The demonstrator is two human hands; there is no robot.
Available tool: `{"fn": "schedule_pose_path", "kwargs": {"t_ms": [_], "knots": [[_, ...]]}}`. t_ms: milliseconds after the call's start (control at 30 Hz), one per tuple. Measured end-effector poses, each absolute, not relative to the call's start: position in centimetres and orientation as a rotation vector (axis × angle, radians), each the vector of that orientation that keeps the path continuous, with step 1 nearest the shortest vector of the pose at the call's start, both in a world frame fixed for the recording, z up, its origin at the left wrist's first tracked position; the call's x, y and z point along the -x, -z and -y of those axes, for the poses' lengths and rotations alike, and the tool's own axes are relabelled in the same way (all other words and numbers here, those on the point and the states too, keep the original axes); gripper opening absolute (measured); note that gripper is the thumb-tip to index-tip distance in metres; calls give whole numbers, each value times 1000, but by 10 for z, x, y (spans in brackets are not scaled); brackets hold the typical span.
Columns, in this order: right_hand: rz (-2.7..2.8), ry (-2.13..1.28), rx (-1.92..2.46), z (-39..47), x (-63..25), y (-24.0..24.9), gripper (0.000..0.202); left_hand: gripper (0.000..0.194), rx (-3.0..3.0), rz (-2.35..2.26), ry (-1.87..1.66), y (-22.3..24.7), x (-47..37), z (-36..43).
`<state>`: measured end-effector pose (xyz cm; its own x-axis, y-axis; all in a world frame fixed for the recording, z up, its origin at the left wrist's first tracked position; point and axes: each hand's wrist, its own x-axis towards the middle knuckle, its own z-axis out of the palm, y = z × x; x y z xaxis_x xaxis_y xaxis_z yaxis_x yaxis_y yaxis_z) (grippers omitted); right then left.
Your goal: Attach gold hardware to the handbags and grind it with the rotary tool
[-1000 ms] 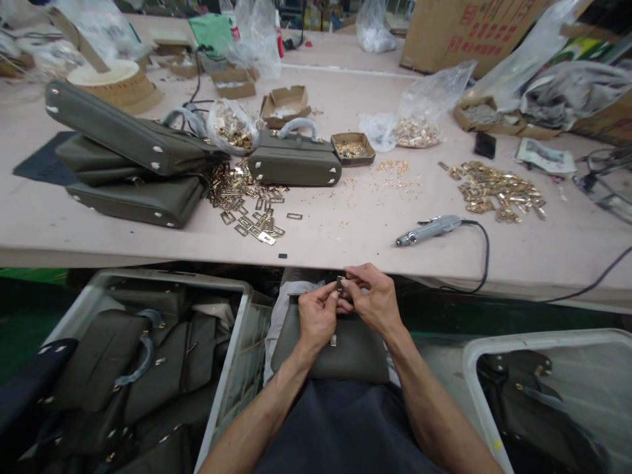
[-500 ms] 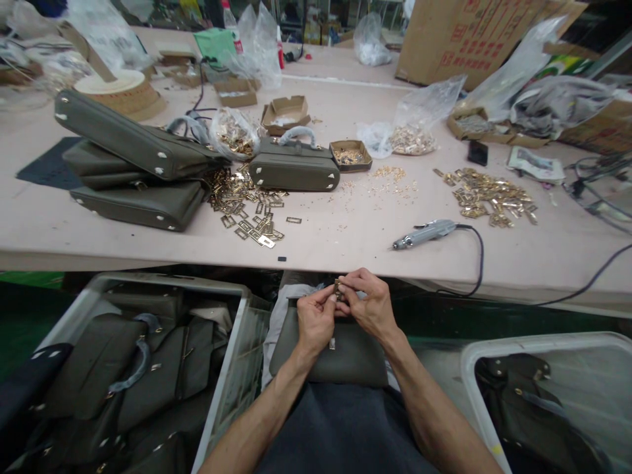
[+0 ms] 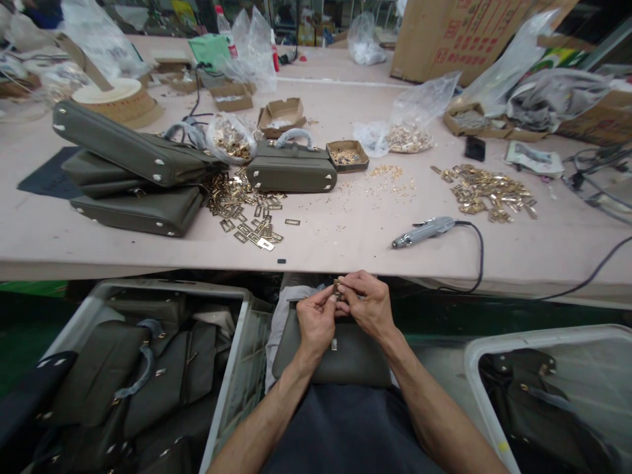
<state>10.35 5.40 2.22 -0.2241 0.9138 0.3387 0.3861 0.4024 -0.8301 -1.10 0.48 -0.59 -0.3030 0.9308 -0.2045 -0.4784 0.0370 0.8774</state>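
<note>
On my lap, below the table's front edge, lies a dark olive handbag (image 3: 353,359) with a small metal fitting (image 3: 334,344) on it. Above the bag my left hand (image 3: 316,319) and my right hand (image 3: 368,304) meet, fingertips pinched together. Between them is a small gold-coloured metal plate (image 3: 336,285), partly hidden by the fingers. Both hands grip it. A grey electric screwdriver (image 3: 423,232) with a dark cable lies on the table beyond my right hand.
Olive handbags (image 3: 133,141) are stacked at left, another bag (image 3: 291,172) nearer the middle. Frame-shaped metal plates (image 3: 254,227) and gold fittings (image 3: 488,191) lie in heaps. A bag-filled crate (image 3: 232,368) stands at left, a white bin (image 3: 471,359) at right. Small screws (image 3: 390,174) are scattered.
The view has shifted slightly. My hands stay pinched on the small metal plate above the bag, with hardly any movement.
</note>
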Motion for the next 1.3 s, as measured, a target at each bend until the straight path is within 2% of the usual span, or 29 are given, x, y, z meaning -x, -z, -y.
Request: {"fn": "schedule_pose_path", "kwargs": {"t_ms": [1033, 1300], "knots": [[1777, -731, 1099, -52, -102, -19, 18, 31, -515, -1181, -1611, 4, 4, -6], [1827, -758, 1079, -56, -101, -33, 18, 34, -610, -1272, -1549, 4, 12, -7]]}}
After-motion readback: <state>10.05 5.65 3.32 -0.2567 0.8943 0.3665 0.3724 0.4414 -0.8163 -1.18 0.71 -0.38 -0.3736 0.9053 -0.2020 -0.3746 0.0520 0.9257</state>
